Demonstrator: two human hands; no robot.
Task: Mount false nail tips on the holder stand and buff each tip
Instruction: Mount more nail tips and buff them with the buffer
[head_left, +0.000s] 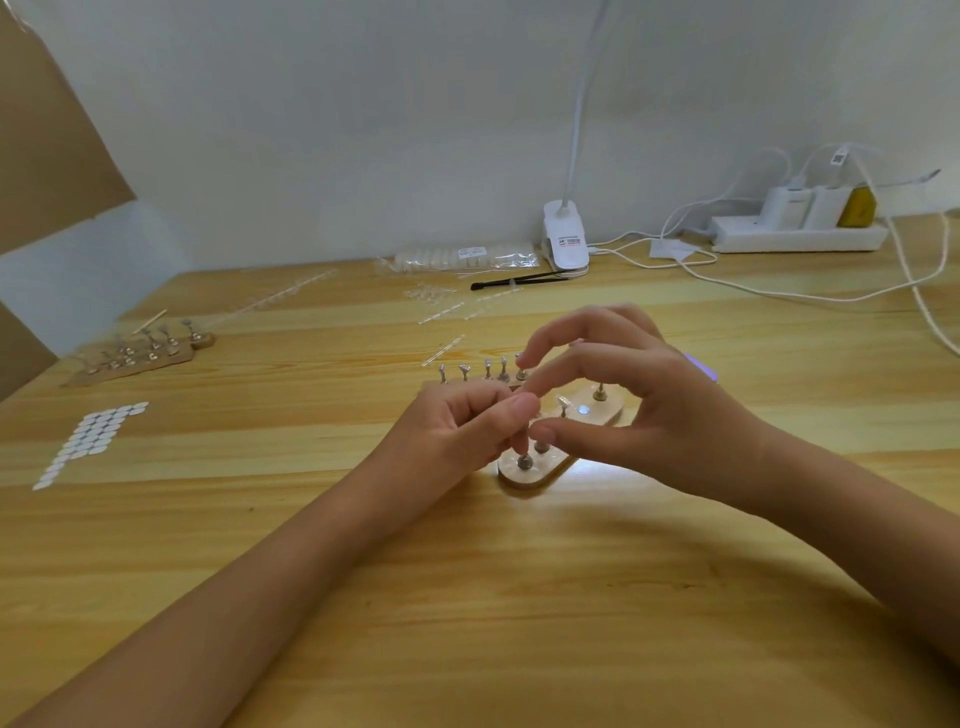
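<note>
A wooden holder stand (530, 477) with metal pegs lies at the table's middle. A second wooden base (605, 412) and a row of upright pegs (483, 370) stand just behind it. My left hand (462, 431) is curled, its thumb and forefinger pinching a peg (524, 460) at the stand's near end. My right hand (634, 395) arches over the stand with curved, spread fingers. Its thumb touches the neighbouring peg (543, 446) and its forefinger reaches the far row. A nail tip between the fingers cannot be made out.
A sheet of white adhesive dots (93, 436) lies at left, and another pegged stand (140, 354) behind it. Clear tip strips (441, 312), a bag of tips (467, 257), a black brush (519, 280), a clip lamp (566, 244) and a power strip (800, 235) with cables sit at the back.
</note>
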